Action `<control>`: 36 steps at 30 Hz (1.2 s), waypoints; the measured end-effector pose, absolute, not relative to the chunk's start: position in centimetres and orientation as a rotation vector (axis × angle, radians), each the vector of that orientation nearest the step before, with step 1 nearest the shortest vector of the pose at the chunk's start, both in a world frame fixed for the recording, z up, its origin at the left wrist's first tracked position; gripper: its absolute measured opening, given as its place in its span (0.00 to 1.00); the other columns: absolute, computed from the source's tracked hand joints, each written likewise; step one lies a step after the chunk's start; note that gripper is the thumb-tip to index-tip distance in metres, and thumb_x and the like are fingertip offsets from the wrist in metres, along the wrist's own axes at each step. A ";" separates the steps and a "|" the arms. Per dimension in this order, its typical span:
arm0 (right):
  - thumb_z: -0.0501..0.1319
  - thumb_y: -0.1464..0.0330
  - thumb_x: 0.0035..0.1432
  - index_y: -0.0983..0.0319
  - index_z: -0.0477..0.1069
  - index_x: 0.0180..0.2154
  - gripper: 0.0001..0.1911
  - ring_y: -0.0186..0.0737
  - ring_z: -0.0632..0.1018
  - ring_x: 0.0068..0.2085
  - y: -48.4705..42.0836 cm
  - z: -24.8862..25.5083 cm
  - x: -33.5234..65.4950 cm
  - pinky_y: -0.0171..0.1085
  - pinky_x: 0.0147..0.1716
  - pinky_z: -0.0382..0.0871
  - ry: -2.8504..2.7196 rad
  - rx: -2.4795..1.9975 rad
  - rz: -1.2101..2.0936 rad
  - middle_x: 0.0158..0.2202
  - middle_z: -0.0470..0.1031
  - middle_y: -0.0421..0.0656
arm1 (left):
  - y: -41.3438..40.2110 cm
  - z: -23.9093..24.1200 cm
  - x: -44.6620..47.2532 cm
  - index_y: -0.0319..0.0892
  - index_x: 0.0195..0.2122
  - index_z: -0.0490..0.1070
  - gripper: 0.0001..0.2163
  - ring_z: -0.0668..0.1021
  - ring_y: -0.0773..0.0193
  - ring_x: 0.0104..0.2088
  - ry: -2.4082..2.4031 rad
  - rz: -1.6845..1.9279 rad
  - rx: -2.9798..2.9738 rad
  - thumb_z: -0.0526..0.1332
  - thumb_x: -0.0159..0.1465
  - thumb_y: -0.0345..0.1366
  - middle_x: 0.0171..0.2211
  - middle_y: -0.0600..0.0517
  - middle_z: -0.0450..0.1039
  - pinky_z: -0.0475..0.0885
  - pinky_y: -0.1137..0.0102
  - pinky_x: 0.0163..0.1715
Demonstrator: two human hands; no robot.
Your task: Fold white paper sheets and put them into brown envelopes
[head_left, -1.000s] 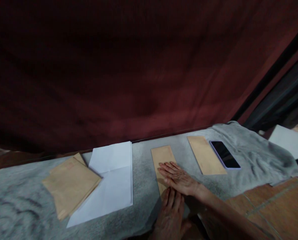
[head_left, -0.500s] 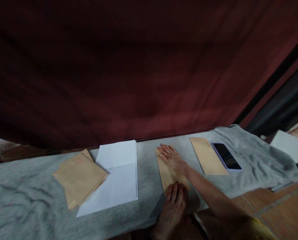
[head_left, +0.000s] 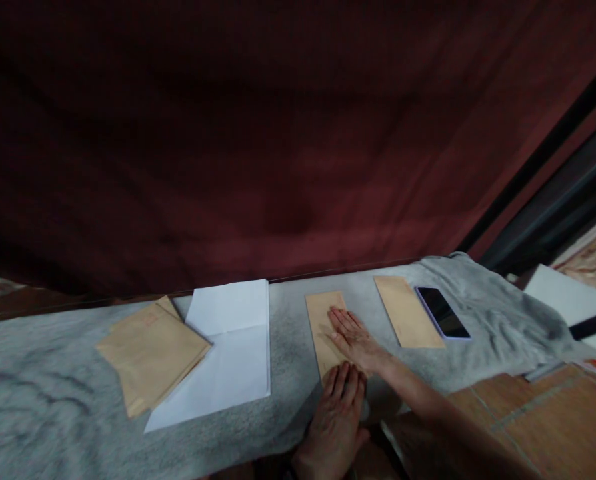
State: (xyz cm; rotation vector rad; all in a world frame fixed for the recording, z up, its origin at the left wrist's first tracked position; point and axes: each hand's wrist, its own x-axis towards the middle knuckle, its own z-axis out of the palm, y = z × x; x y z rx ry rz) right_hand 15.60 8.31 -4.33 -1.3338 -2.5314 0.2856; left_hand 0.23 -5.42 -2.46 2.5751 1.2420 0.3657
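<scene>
A brown paper envelope (head_left: 319, 319) lies on the grey cloth in front of me. My left hand (head_left: 334, 415) rests flat over its near end, fingers stretched out and pointing away from me. Across the middle and right side of the same envelope lies my right hand (head_left: 355, 339), palm down with the fingers extended. The two hands are close together, and parts of the envelope are hidden beneath them. To the right is a second brown envelope (head_left: 409, 313), untouched.
A phone in a lilac case (head_left: 443, 313) lies beyond the second envelope. At left, several brown envelopes (head_left: 153, 353) overlap creased white paper sheets (head_left: 238, 360). Grey cloth (head_left: 288, 333) covers the surface, a dark red curtain (head_left: 278, 167) hangs behind, and tiled floor (head_left: 538, 413) shows lower right.
My right hand has slid from the envelope's far end toward me, uncovering that end. My left hand stays on the near end. The view has shifted slightly.
</scene>
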 end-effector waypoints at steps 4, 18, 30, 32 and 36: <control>0.40 0.57 0.76 0.57 0.39 0.74 0.31 0.41 0.51 0.73 5.6 -4.2 16.7 0.51 0.71 0.48 -2.528 -1.334 0.338 0.74 0.47 0.47 | -5.1 -1.2 0.1 0.39 0.69 0.58 0.33 0.60 0.47 0.70 1.248 0.332 2.524 0.65 0.66 0.45 0.70 0.40 0.59 0.61 0.51 0.69; 0.51 0.52 0.72 0.55 0.44 0.73 0.35 0.44 0.52 0.73 4.3 -2.8 20.3 0.50 0.72 0.47 -2.626 -1.272 0.451 0.74 0.47 0.43 | -4.6 0.4 -0.8 0.44 0.49 0.74 0.12 0.79 0.60 0.52 1.350 0.490 2.498 0.55 0.69 0.25 0.49 0.50 0.78 0.75 0.63 0.54; 0.68 0.48 0.54 0.52 0.48 0.72 0.52 0.52 0.40 0.75 5.5 -0.2 23.0 0.51 0.72 0.38 -2.579 -1.477 1.000 0.76 0.36 0.43 | -2.6 -1.8 -0.3 0.41 0.59 0.67 0.16 0.73 0.51 0.62 1.559 0.659 2.577 0.52 0.73 0.36 0.62 0.42 0.70 0.71 0.55 0.58; 0.70 0.50 0.53 0.53 0.48 0.72 0.53 0.53 0.39 0.75 5.7 -0.1 22.7 0.51 0.72 0.36 -2.583 -1.491 1.024 0.76 0.36 0.44 | -1.8 -2.4 0.1 0.39 0.67 0.58 0.24 0.64 0.48 0.69 1.595 0.662 2.621 0.52 0.73 0.41 0.69 0.40 0.61 0.67 0.52 0.63; 0.69 0.50 0.54 0.55 0.47 0.73 0.53 0.53 0.37 0.75 5.9 0.1 22.4 0.51 0.72 0.33 -2.598 -1.510 1.047 0.76 0.34 0.46 | -0.1 -2.9 1.3 0.34 0.70 0.53 0.28 0.57 0.48 0.72 1.705 0.646 2.645 0.50 0.73 0.43 0.71 0.38 0.55 0.62 0.50 0.67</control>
